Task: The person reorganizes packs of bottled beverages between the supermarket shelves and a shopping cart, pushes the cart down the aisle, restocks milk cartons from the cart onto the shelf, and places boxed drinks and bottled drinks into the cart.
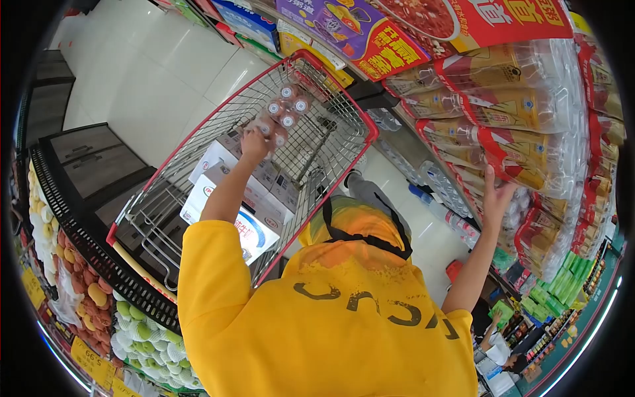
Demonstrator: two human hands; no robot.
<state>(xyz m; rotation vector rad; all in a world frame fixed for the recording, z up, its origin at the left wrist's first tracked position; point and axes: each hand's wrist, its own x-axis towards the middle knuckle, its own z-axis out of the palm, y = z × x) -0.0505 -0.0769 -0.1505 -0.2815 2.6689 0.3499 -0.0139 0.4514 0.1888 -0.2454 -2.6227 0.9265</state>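
My left hand (254,143) reaches into the shopping cart (367,135), its fingers closed on the near end of a wrapped pack of bottles (288,120) with round white caps. White printed cartons (254,192) lie beside that pack in the cart. On the right, my right hand (497,195) grips the lower edge of a clear-wrapped pack of golden bottles (526,162) with a red band, on a stacked display. Part of its fingers is hidden against the wrapping.
Fruit bins with a black slatted rim (79,221) stand at the left, near dark wooden crates (99,159). Boxed goods (344,26) line the shelf at the top. Another person (496,351) is at the lower right. Pale tiled floor (152,73) shows beyond the cart.
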